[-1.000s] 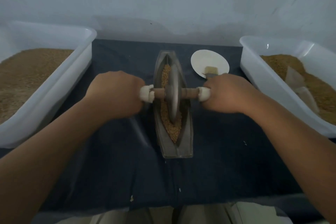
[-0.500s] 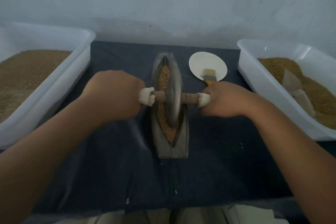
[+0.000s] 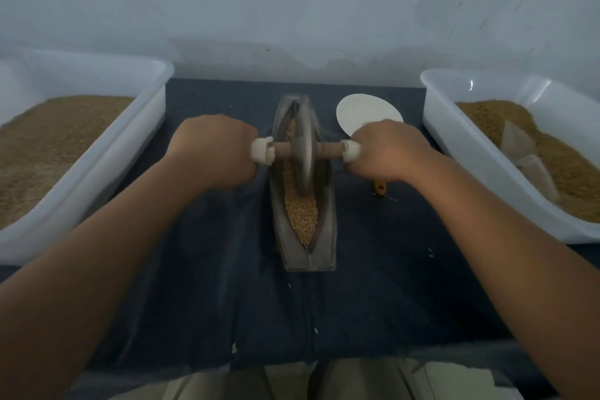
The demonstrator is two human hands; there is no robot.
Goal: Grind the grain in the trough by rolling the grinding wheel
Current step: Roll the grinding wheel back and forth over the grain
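Hands apart: left hand and right hand each clamp an end of the axle, fingers presumably wrapped beneath, hidden. Between them the grinding wheel stands in the trough, far half, on grain. Risk: an uneven push tilts the wheel and scatters grain onto the cloth.

Dark-clothed table bears the trough between left tub and right tub; white plate near the trough
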